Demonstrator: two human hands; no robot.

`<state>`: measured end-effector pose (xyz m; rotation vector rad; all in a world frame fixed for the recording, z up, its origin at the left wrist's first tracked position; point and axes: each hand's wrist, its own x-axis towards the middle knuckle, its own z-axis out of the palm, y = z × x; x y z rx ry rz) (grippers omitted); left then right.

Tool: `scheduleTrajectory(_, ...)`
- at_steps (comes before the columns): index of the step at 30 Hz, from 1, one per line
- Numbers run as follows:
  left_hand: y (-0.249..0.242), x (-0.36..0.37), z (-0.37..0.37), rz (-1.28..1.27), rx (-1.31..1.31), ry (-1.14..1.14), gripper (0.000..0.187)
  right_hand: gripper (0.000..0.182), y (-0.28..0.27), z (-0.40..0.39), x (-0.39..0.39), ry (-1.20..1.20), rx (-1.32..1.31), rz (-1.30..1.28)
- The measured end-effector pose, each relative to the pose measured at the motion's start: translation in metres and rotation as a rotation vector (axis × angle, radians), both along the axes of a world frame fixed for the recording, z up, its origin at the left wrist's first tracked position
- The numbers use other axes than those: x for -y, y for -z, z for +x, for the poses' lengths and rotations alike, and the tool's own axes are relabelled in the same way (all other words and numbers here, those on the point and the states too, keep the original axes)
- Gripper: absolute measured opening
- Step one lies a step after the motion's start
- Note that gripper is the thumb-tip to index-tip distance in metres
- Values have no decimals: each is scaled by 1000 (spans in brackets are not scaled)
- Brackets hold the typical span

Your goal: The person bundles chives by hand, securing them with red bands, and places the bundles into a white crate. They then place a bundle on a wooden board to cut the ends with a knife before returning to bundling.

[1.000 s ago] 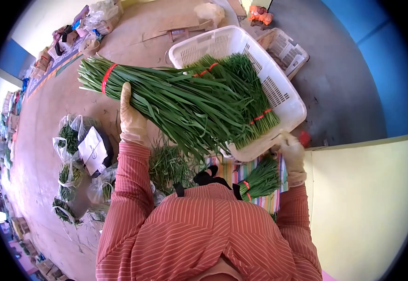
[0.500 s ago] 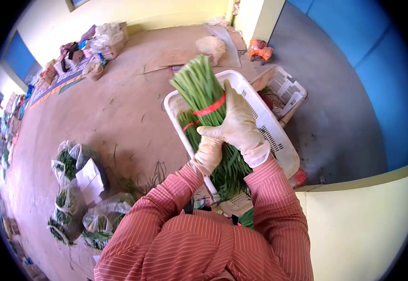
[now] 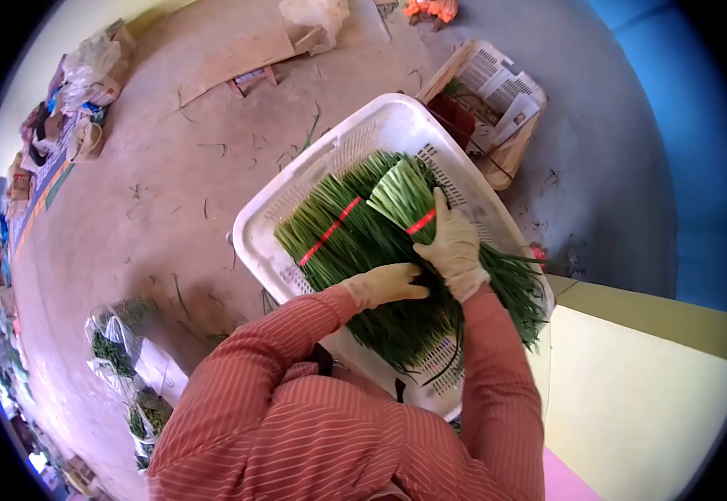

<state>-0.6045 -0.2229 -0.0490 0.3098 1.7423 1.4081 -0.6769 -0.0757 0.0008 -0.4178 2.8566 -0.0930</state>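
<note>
A white perforated plastic basket (image 3: 256, 219) holds green bunches of chives tied with red bands. My right hand (image 3: 451, 248), in a pale glove, is wrapped around a bunch of chives (image 3: 401, 194) just below its cut ends, next to its red band (image 3: 421, 222). This bunch lies at the basket's right side, its leaf tips spreading toward the near right rim. My left hand (image 3: 382, 285), gloved too, rests on the leaves with fingers stretched and parted; part of it is hidden among them. Beside it lies another banded bunch of chives (image 3: 317, 225).
Beyond the basket stands another crate (image 3: 497, 100) with papers in it. Plastic bags of greens (image 3: 117, 351) sit on the floor at left. Cardboard (image 3: 238, 63) lies farther back, and a pale low wall (image 3: 630, 359) borders the right.
My right hand has lowered the bunch from above the basket down into it. My left hand has come off the stalks and now lies on the leaves. The view has tilted downward.
</note>
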Motion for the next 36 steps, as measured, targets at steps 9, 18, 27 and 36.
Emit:
scheduleTrajectory(9,47,90,-64,-271,65,4,69,123,167,-68,77,51,136,106)
scheduleTrajectory(18,41,103,-110,-351,47,-135,52,121,163,-62,80,97,185,101)
scheduleTrajectory(27,62,120,-122,-283,603,-616,69,116,171,-57,92,90,168,241)
scheduleTrajectory(36,101,116,-155,-356,642,-658,88,120,172,-43,91,91,139,151)
